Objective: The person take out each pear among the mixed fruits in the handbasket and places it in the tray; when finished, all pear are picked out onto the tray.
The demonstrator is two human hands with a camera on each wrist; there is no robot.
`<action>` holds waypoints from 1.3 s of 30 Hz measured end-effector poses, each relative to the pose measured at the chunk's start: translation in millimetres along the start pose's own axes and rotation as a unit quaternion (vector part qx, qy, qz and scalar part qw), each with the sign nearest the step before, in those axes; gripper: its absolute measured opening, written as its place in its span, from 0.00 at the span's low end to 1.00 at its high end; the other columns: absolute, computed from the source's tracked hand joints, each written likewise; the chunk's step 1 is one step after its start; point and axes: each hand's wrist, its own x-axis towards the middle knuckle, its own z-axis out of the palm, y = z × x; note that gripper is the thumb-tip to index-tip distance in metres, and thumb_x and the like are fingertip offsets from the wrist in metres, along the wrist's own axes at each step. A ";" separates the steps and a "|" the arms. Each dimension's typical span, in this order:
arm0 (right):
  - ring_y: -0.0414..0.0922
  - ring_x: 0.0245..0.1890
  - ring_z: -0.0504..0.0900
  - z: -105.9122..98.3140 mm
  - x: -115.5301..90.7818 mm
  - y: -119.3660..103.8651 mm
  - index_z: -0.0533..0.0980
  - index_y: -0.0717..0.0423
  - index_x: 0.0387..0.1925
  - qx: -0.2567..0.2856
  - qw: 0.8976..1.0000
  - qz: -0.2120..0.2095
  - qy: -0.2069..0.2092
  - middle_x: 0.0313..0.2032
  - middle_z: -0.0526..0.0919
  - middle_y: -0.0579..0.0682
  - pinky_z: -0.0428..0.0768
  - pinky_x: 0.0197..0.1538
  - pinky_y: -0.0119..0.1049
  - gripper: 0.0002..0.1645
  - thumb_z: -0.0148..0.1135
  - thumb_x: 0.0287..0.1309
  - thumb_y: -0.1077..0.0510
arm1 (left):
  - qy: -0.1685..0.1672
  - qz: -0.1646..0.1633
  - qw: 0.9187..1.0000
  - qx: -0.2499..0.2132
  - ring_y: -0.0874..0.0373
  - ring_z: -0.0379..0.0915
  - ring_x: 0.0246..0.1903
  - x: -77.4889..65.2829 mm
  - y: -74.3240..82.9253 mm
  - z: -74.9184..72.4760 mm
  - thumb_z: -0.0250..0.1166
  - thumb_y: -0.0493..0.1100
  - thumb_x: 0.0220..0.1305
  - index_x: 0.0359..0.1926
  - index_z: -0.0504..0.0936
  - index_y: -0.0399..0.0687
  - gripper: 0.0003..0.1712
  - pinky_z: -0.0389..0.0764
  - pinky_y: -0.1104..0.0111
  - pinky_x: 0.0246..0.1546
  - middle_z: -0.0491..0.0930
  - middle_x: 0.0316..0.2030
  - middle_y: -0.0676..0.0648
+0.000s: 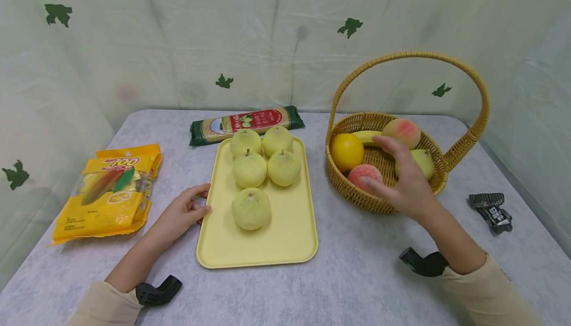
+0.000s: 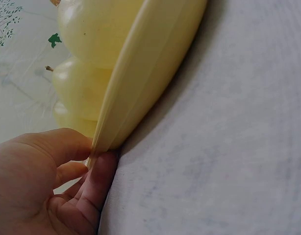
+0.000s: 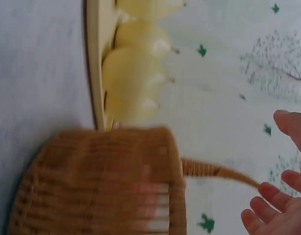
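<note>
My left hand [image 1: 178,214] pinches the left rim of a pale yellow tray [image 1: 285,239], thumb and fingers on either side of the edge in the left wrist view. On the tray sit several round yellow-green pears [image 1: 251,209], most of them grouped at the far end. My right hand [image 1: 408,185] hovers over a wicker basket [image 1: 357,198], fingers spread and holding nothing. Inside the basket lie an orange [image 1: 347,152], a banana [image 1: 367,137], a pinkish peach [image 1: 365,173], a larger peach [image 1: 402,133] and a green pear [image 1: 423,161], partly hidden by the hand.
The basket's tall handle [image 1: 408,55] arches above the fruit. Behind the tray lies a long green-and-red packet [image 1: 250,122]. A yellow bag of dried mango [image 1: 109,194] is at the left, and a small black wrapper [image 1: 491,212] at the right. Fabric hangs behind the table.
</note>
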 end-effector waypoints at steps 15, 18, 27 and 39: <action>0.58 0.55 0.62 -35.6 -22.7 57.7 0.58 0.61 0.62 -0.044 0.987 0.144 0.055 0.58 0.63 0.59 0.58 0.56 0.52 0.45 0.70 0.42 0.62 | 0.003 0.001 1.000 0.003 0.54 0.68 0.28 0.3 -1.8 0.1 0.58 0.40 0.62 0.65 0.55 0.39 0.34 0.74 0.70 0.28 0.61 0.52 0.40; 0.58 0.57 0.60 -36.8 -24.6 64.1 0.57 0.62 0.62 -0.048 0.985 0.158 0.051 0.58 0.62 0.60 0.57 0.58 0.53 0.46 0.70 0.42 0.61 | 0.002 0.000 1.000 0.002 0.54 0.68 0.29 -0.4 -1.3 -0.4 0.58 0.41 0.62 0.66 0.55 0.40 0.34 0.74 0.70 0.28 0.61 0.53 0.41; 0.61 0.61 0.53 -39.4 -25.1 77.3 0.52 0.65 0.64 -0.060 0.973 0.222 0.014 0.60 0.57 0.66 0.50 0.59 0.56 0.49 0.67 0.48 0.52 | 0.004 0.002 1.000 0.007 0.54 0.69 0.28 -0.3 -0.3 0.5 0.58 0.40 0.62 0.65 0.55 0.39 0.34 0.74 0.70 0.28 0.61 0.52 0.40; 0.66 0.58 0.55 -42.7 -17.1 83.0 0.45 0.72 0.64 -0.075 0.948 0.301 -0.067 0.59 0.54 0.73 0.55 0.55 0.59 0.55 0.62 0.51 0.43 | 0.003 -0.002 1.000 0.008 0.54 0.68 0.28 -0.5 0.7 -0.1 0.58 0.40 0.62 0.65 0.55 0.38 0.34 0.74 0.71 0.27 0.61 0.53 0.40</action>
